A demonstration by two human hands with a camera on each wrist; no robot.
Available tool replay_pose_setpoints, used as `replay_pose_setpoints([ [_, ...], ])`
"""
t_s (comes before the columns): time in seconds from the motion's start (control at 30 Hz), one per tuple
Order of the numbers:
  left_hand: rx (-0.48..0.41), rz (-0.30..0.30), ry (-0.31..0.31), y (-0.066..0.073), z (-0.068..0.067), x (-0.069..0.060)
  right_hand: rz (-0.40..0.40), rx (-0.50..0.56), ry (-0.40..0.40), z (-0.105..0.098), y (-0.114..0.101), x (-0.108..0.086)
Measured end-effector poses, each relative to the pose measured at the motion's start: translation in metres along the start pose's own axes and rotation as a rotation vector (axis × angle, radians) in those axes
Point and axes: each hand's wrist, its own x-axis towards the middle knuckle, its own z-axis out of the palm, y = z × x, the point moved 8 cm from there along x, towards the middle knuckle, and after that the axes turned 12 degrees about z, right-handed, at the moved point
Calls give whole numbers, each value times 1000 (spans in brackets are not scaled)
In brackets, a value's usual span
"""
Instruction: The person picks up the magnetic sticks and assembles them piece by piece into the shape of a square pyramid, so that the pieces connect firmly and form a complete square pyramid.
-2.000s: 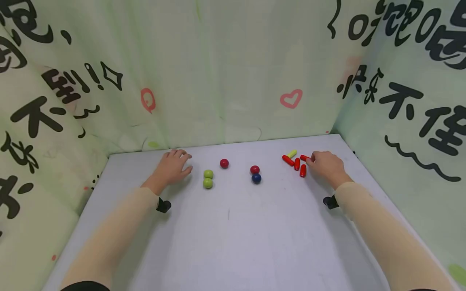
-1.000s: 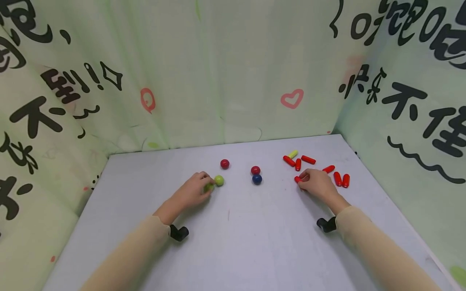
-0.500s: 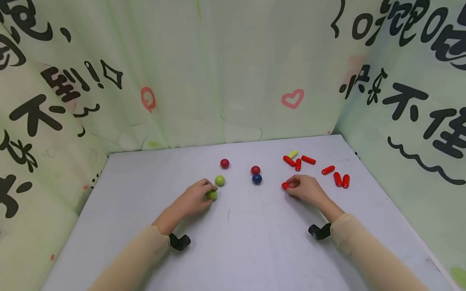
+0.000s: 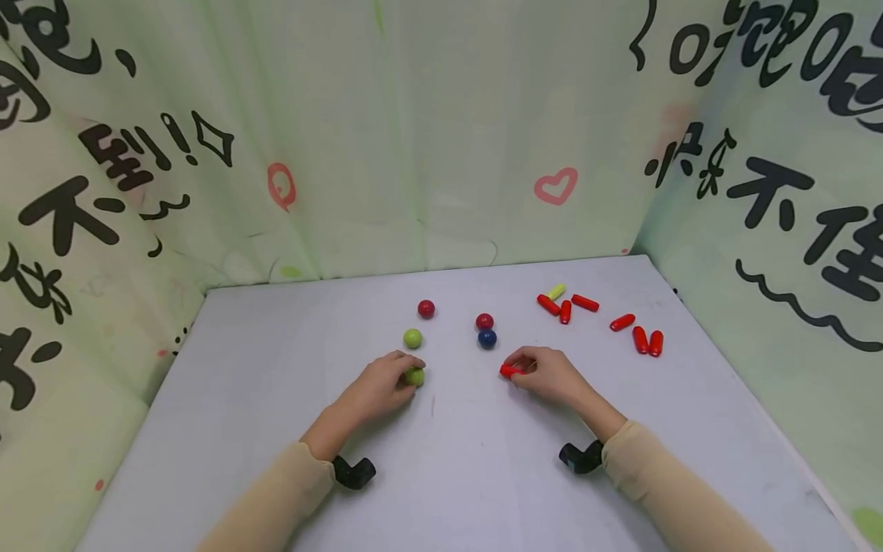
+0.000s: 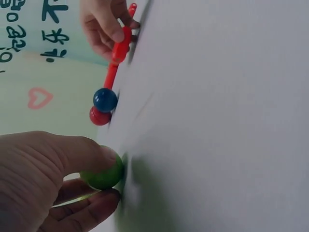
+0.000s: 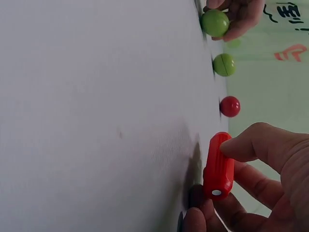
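Observation:
My left hand (image 4: 381,383) pinches a green ball (image 4: 415,377) between thumb and fingers, low over the table; the left wrist view shows the thumb lying across this ball (image 5: 102,175). My right hand (image 4: 552,376) pinches a short red magnetic stick (image 4: 510,371), which has ridged sides and a silvery round end in the right wrist view (image 6: 219,166). The two hands are apart, facing each other. A second green ball (image 4: 412,338) lies just beyond the left hand. Behind the right hand's fingers, a blue ball (image 4: 487,339) touches a red ball (image 4: 484,321).
Another red ball (image 4: 426,309) lies farther back. Several red sticks (image 4: 585,303) and one yellow-green stick (image 4: 556,291) are scattered at the right rear of the white table (image 4: 455,475). Printed curtains (image 4: 414,138) close off the back and both sides.
The right hand took up a red stick and carried it left toward the middle. The left hand grasped the nearer green ball and drew it forward and right, away from the other green one.

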Motion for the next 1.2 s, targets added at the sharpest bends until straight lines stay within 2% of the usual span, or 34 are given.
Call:
replay_pose_setpoints([
  [0.2, -34, -12, 20, 8, 7, 1, -42, 27, -28, 16, -17, -8],
  [0.57, -59, -11, -15, 20, 16, 5, -93, 64, -74, 36, -45, -17],
  [0.87, -56, 18, -27, 28, 21, 10, -107, 56, -99, 46, -57, -16],
  [1.2, -60, 16, -45, 30, 28, 12, -135, 45, -121, 52, -62, -18],
])
